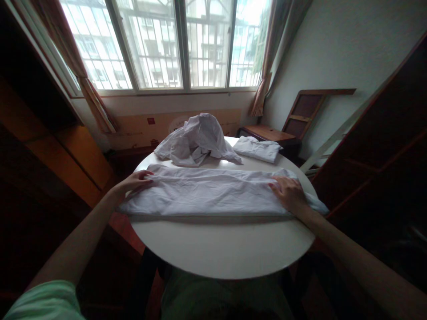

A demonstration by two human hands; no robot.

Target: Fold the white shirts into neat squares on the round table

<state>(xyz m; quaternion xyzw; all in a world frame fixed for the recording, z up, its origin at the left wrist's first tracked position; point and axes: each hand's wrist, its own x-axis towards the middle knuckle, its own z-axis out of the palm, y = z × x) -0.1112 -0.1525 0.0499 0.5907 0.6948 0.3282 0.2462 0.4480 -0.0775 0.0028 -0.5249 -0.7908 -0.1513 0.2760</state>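
Your left hand (133, 182) lies at the left end of the long folded white garment (213, 193), fingers stretched along its upper edge, palm down and flat — pressing rather than clasping, nothing closed inside it. Your right hand (289, 193) rests on the right end of the same garment, fingers spread flat on the cloth, likewise gripping nothing. The garment stretches across the round white table (220, 249), folded into a long band whose right tip hangs just past the table's rim.

Behind it, toward the window (167, 44), sits a crumpled heap of white cloth (198, 140), touching or nearly touching the band's far edge — you cannot tell which from here. To the right of the heap lies a small folded white piece (257, 149), near the table's far right rim. Beyond the table stand a low wooden cabinet (267, 133) and a wooden frame (308, 111) leaning on the wall.
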